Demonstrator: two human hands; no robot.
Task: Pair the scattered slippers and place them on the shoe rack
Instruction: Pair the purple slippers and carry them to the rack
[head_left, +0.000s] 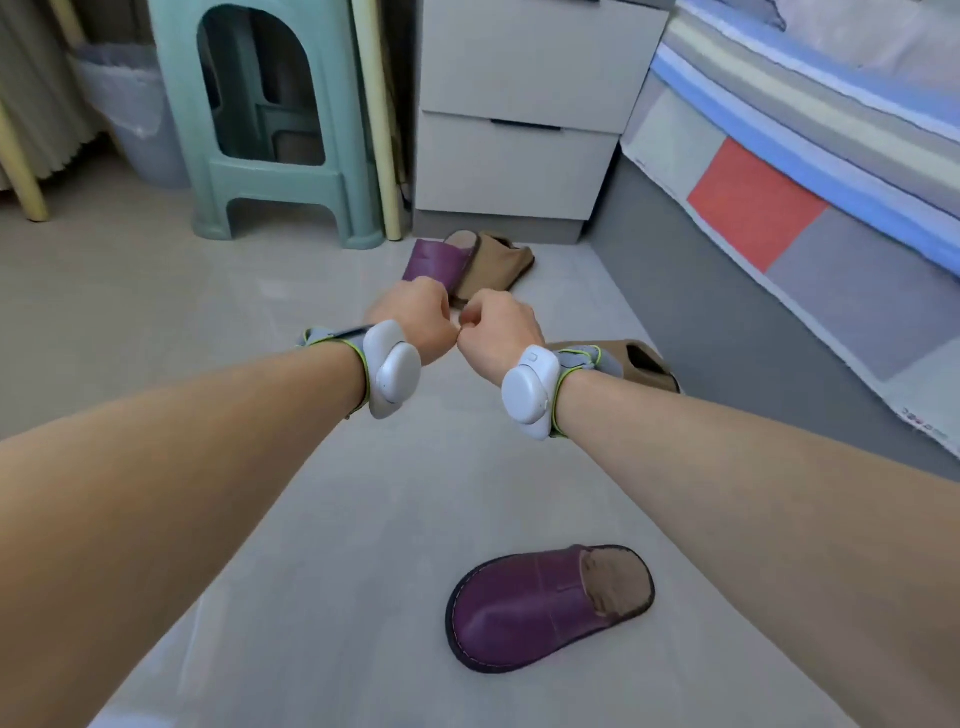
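Observation:
Both arms reach forward over the floor. My left hand (415, 314) and my right hand (498, 330) are closed into fists, knuckles touching, with nothing in them. A purple slipper (540, 605) lies on the floor below my right forearm. Farther away, a second purple slipper (434, 260) rests against a brown slipper (498, 262) in front of the nightstand, just beyond my fists. Another brown slipper (649, 366) lies to the right, partly hidden behind my right wrist. No shoe rack is in view.
A white two-drawer nightstand (524, 119) stands at the back. A green plastic stool (265, 119) and a lined bin (135, 109) stand at the back left. A bed with a patchwork cover (810, 208) runs along the right.

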